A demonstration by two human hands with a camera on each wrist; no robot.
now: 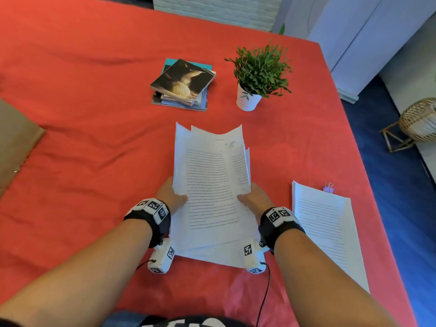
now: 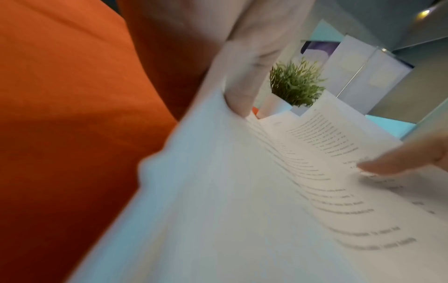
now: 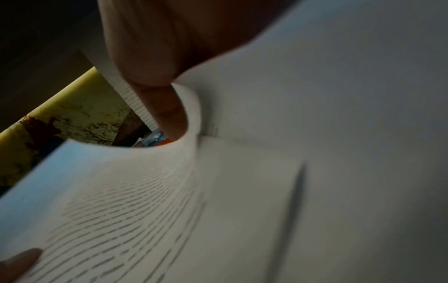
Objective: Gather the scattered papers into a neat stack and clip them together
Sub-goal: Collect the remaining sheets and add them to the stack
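A bundle of printed white papers (image 1: 211,185) is lifted off the red cloth, bowed into a trough, its sheet edges uneven. My left hand (image 1: 172,197) grips its left edge, thumb on top. My right hand (image 1: 253,199) grips the right edge the same way. In the left wrist view the papers (image 2: 242,201) curve upward, with a left finger (image 2: 240,99) behind them and the other hand's thumb (image 2: 397,162) on the page. In the right wrist view a right finger (image 3: 150,63) curls round the paper (image 3: 315,134). A second pile of papers (image 1: 328,230) lies at the right. A purple binder clip (image 1: 328,188) sits beside it.
The table carries a red cloth (image 1: 94,114). A stack of books (image 1: 184,84) and a potted green plant (image 1: 257,76) stand beyond the papers. A brown board (image 1: 16,142) lies at the left edge. The table's right edge drops to a blue floor (image 1: 396,208).
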